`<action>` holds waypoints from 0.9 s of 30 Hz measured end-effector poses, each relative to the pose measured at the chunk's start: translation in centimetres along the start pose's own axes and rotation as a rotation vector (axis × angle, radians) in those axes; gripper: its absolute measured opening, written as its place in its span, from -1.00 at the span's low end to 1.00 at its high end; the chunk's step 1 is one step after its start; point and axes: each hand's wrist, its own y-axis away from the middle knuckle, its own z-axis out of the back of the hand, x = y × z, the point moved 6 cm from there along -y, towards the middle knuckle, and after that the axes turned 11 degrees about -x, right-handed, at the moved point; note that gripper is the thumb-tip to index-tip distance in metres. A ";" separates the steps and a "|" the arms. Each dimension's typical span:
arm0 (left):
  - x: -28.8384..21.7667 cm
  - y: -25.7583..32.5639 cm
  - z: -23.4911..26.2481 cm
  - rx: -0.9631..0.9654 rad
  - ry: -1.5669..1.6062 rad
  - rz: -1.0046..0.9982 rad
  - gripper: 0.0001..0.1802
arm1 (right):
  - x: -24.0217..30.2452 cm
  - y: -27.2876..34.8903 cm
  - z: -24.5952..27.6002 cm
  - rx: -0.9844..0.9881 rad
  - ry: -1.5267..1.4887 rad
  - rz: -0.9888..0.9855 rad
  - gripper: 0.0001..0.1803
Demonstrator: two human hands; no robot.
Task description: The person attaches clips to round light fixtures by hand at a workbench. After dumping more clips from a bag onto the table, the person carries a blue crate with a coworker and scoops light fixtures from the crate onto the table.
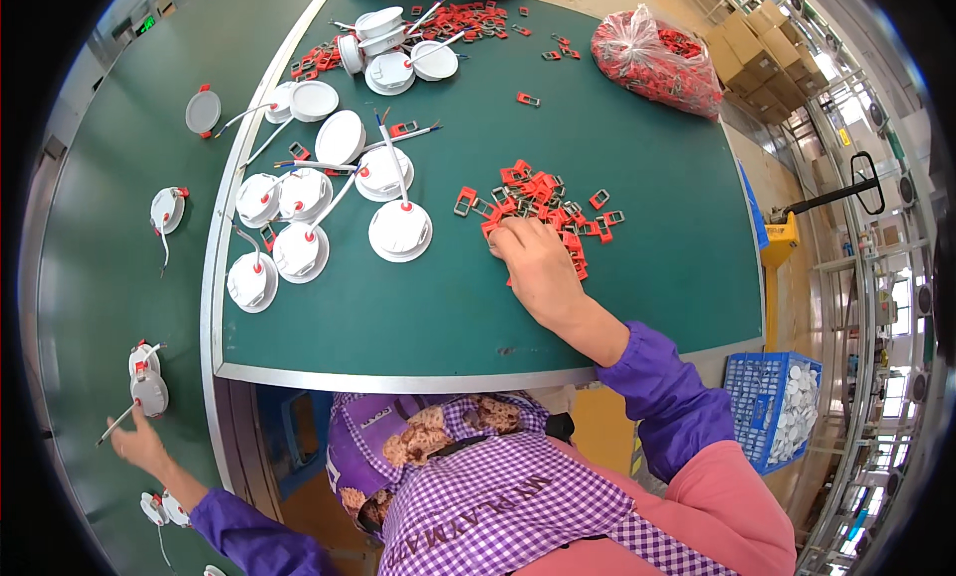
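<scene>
Reaching: your right hand (535,262) curled into the clips (543,200), grip hidden.
Left hand (139,442): half open, fingertips on a lamp (149,392).

Purple sleeve covers on both forearms over pink sleeves; purple-and-white checked apron; both hands bare.

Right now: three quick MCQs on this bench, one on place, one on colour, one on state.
1. The right hand rests on:
A. red clip pile
B. blue crate
C. plastic bag
2. The round lamp housings are:
A. black
B. white
C. yellow
3. The left hand is:
A. fisted round a cable
B. inside the crate
C. open, fingers spread, by a housing on the side belt

Key: 1 A, fingers sit on the clips; 2 B, all shells look white; 3 C, nothing gripped.
</scene>
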 end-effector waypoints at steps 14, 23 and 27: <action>-48.4 15.5 9.5 0.752 1.083 -0.490 -0.26 | 0.5 -0.3 -2.9 -0.019 -0.933 -0.856 -0.82; -50.1 17.6 8.6 0.824 1.081 -0.566 -0.27 | 0.3 0.8 -4.0 -0.082 -0.974 -0.992 -0.88; -49.0 16.8 10.5 0.756 1.317 -0.313 -0.38 | 1.6 0.3 -4.4 -0.139 -1.009 -1.023 -0.88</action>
